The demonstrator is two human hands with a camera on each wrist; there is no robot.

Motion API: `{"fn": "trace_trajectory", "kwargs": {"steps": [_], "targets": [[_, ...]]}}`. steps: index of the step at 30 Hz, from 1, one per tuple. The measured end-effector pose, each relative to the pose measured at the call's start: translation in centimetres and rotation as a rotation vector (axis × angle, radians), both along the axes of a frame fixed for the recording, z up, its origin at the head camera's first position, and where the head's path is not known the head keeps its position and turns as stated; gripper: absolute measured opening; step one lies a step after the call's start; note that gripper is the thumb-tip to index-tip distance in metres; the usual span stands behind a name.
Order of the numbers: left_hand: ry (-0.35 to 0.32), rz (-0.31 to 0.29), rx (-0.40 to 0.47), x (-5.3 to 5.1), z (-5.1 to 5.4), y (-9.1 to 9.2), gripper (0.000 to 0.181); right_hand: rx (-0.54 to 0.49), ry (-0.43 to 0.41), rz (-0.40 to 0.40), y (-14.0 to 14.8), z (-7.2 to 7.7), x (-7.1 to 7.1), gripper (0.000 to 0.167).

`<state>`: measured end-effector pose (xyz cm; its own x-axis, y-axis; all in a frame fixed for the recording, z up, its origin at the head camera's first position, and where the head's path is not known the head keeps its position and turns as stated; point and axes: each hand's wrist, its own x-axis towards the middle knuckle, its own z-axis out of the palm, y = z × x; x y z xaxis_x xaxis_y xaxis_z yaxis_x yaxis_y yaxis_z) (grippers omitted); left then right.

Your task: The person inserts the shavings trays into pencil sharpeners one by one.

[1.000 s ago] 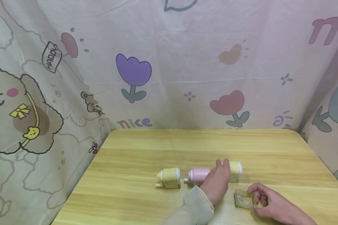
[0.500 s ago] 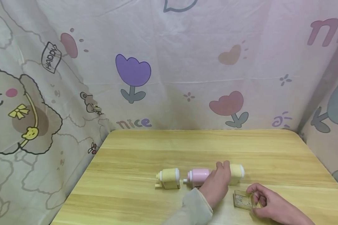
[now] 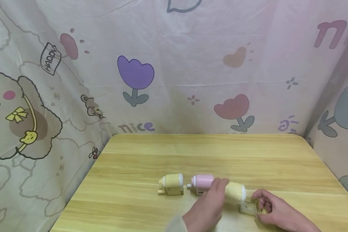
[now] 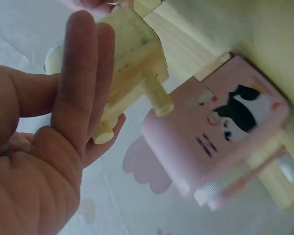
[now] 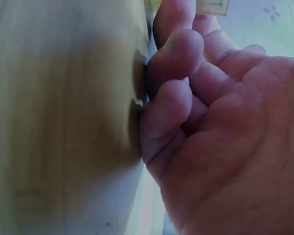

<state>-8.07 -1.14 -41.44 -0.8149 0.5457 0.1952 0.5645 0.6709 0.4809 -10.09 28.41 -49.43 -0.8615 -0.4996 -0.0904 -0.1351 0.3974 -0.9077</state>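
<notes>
My left hand (image 3: 207, 203) grips a yellow crank pencil sharpener (image 3: 234, 190), whose white-rimmed end points right. In the left wrist view, the fingers of my left hand (image 4: 63, 117) lie along the body of this yellow sharpener (image 4: 132, 54), and two stubby knobs stick out toward the camera. Over on the right, my right hand (image 3: 281, 209) pinches a clear shavings drawer (image 3: 247, 208) near the tabletop. The sharpener's rimmed end is just above the drawer; whether they touch is unclear. Only a corner of the drawer (image 5: 213, 7) shows in the right wrist view.
A pink pencil sharpener (image 3: 204, 181) with a cartoon print stands left of the held one, partly behind my left hand. Farther left is another yellow sharpener (image 3: 174, 184). The wooden table (image 3: 150, 154) meets a patterned cloth (image 3: 177, 64) at the back and sides.
My left hand has brought the yellow sharpener toward the front and down, closer to the clear drawer, tilting it. My right hand with the drawer stays almost where it was.
</notes>
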Motion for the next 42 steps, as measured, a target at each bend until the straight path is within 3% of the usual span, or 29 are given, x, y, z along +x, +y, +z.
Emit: {"fn": "trace_trajectory", "kwargs": {"steps": [2,5,12,17,20,27,30,34,36,37,42], "targets": [[0.034,-0.015,0.031,0.8,-0.1,-0.9,0.065,0.002,-0.006,-0.001,0.0,0.0,0.0,0.044],[0.031,0.01,0.063,1.8,-0.4,-2.0,0.057,0.006,-0.015,-0.003,0.0,0.1,0.0,0.045],[-0.256,0.099,0.211,3.1,-1.2,-3.2,0.055,0.005,-0.019,0.007,0.1,0.2,0.0,0.044],[-0.34,0.132,0.278,3.4,-2.0,-3.3,0.06,0.017,-0.006,0.005,0.1,0.2,-0.1,0.044],[-0.301,0.12,0.278,3.4,-2.7,-3.5,0.062,0.027,-0.008,0.005,0.0,0.2,-0.1,0.044],[-0.088,0.114,0.193,3.3,-4.2,-4.3,0.055,0.026,-0.017,0.008,-0.2,0.1,-0.1,0.044],[-0.08,0.118,0.199,3.4,-4.4,-4.4,0.055,0.029,0.009,0.007,-0.2,0.0,0.0,0.045],[-0.214,0.092,0.314,3.3,-4.5,-4.4,0.061,0.046,0.057,-0.008,-0.3,-0.1,0.1,0.046],[-0.236,0.086,0.334,3.2,-4.6,-4.4,0.065,0.052,0.069,-0.018,-0.4,0.0,0.1,0.046],[-0.229,0.086,0.327,3.2,-4.7,-4.4,0.067,0.05,0.072,-0.019,-0.4,0.0,0.1,0.046],[-0.072,0.075,0.249,3.1,-5.3,-4.4,0.065,0.053,0.1,-0.023,-0.6,0.0,0.1,0.047]]}}
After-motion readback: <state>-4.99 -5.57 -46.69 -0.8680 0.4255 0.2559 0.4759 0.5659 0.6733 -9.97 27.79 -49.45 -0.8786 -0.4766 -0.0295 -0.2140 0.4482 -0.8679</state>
